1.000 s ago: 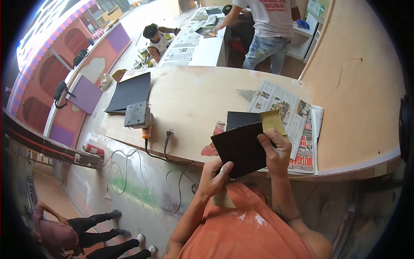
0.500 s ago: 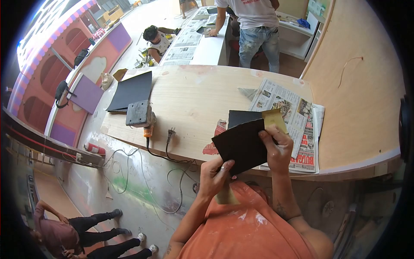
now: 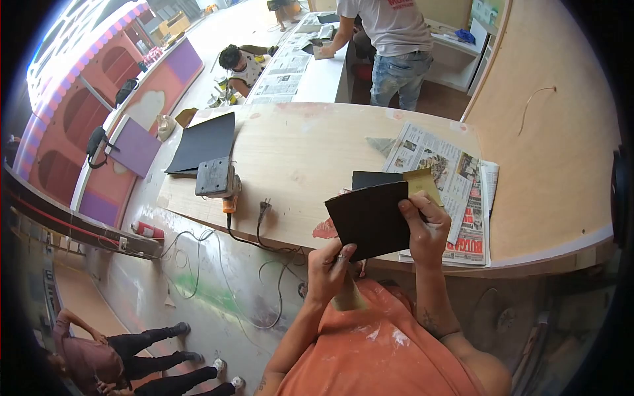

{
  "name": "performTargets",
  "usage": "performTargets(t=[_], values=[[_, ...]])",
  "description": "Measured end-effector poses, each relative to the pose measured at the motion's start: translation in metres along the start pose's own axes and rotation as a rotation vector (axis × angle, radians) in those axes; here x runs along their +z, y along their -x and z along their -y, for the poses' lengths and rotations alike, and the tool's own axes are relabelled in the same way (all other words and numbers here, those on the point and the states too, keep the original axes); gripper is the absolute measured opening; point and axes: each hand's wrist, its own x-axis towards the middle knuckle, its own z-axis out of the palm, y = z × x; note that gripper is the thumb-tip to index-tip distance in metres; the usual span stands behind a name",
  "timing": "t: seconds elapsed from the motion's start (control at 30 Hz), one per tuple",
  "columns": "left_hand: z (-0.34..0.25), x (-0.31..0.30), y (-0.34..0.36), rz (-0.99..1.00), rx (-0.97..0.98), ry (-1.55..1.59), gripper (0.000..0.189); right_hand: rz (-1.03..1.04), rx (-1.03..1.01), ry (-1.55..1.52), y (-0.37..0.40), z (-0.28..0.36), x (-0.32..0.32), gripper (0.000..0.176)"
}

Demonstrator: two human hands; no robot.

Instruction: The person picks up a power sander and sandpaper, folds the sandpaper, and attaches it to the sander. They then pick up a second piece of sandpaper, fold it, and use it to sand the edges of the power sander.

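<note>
Both my hands grip a black sheet of sandpaper (image 3: 370, 218), held up above the front edge of the wooden tabletop (image 3: 297, 152). My left hand (image 3: 327, 267) pinches its lower left corner between thumb and fingers. At the right edge, my right hand (image 3: 426, 224) closes thumb over fingers on the sheet. A tan strip (image 3: 349, 298) hangs below my left hand, against the orange shirt. Behind the held sheet, another dark piece (image 3: 373, 179) and a tan paper piece (image 3: 422, 179) show over the newspaper (image 3: 436, 155).
Left on the tabletop are an electric sander (image 3: 216, 178), its plug (image 3: 265, 206) and dark sandpaper sheets (image 3: 203, 142). Cords (image 3: 277, 290) trail onto the floor. Beyond, a standing person (image 3: 389, 39) works at a newspaper-covered surface, near a crouching person (image 3: 241, 69). Others stand at lower left.
The held sheet has levelled slightly, its lower edge rising a little, with both hands still on it. The standing person across has shifted right, and a tan piece now shows at that person's hand.
</note>
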Motion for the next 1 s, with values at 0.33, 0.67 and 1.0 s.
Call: performTargets(t=[0.33,0.67,1.0], values=[[-0.014,0.001,0.002,0.115,-0.091,0.147,0.01,-0.041,-0.03,0.046,-0.004,-0.005,-0.003,0.013],[-0.003,-0.002,0.002,0.101,0.065,-0.103,0.011,-0.001,-0.076,0.033,-0.007,-0.001,-0.005,0.012],[-0.006,-0.006,-0.011,0.161,-0.138,0.316,0.022,0.197,0.193,-0.215,-0.021,-0.009,-0.008,0.022]])
